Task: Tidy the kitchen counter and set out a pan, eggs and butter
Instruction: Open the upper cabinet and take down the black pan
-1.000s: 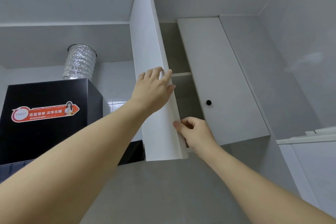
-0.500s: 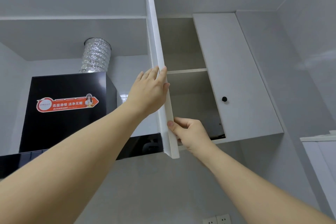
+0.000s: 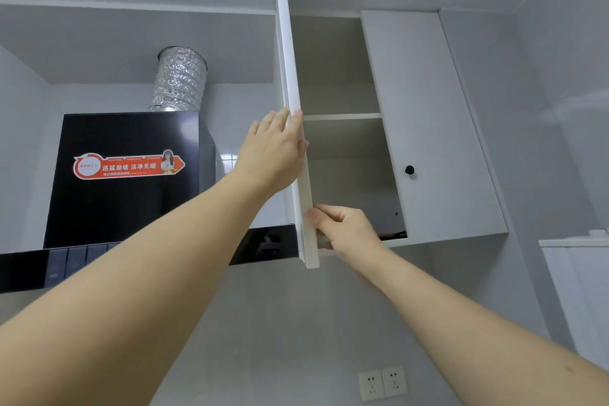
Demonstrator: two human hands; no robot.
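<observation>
Door (image 3: 304, 208) seen edge-on, long axis upright, between both hands. Left hand (image 3: 275, 150) laid flat on outer face, fingers straight. Right hand (image 3: 346, 229) curled round lower edge. Pan, eggs, butter not seen.

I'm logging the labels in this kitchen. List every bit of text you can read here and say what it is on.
"迅猛劲吸 洁净无烟": white characters on the orange sticker on the black range hood.
Round mark at the sticker's left end: too blurred to read.
Small line under the big characters: too small to read.
Buttons on the hood's lower strip: icons too dim to make out.
No text shows on the cupboard doors or the wall sockets.
</observation>
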